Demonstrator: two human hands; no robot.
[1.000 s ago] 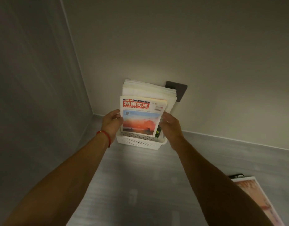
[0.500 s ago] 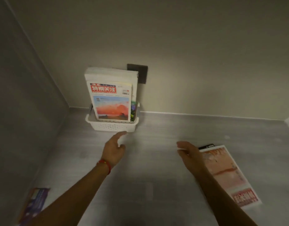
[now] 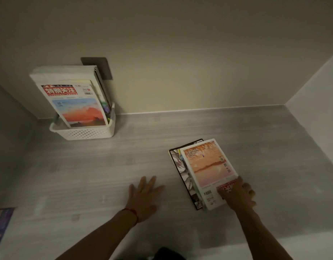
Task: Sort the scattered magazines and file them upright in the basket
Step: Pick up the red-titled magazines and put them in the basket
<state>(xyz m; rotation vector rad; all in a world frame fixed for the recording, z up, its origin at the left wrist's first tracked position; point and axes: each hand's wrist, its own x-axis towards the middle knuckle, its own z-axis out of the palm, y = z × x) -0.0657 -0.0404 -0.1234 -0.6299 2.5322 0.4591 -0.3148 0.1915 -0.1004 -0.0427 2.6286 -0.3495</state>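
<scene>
Right hand [image 3: 236,194] is down on the near corner of the orange-cover magazine [image 3: 208,169], fingers spread flat on the cover, pressing, not yet gripping. That magazine tops a small skewed pile toward the floor's right side; a black-edged magazine [image 3: 182,171] sticks out from under it on the left, and at least one more sits between them. Left hand [image 3: 143,196] lies open, palm flat on the bare floor [image 3: 87,184] just left of the pile, holding nothing.

White basket [image 3: 83,133] sits in the far left corner against the wall, with a sunset-cover magazine [image 3: 75,106] upright at the front and taller white ones [image 3: 62,74] behind. A blue magazine [image 3: 1,224] lies at the near left edge, partly out of frame.

Step in hand, my read: pick up from the pile. Suggest sliding the right thumb under the near edge and curling it, and bringing the left hand across to square the skewed spines. If lifting only the top one, pin the lower ones so they don't drag. Glossy covers probably slide, so grip at the spine.

Versus half a second ago: the right hand hovered short of the pile, now it's in contact. The left hand was raised near the basket, now it's flat on the floor. The view swung right, showing the lower magazines. A second ago both hands were seating the sunset cover in the basket.
</scene>
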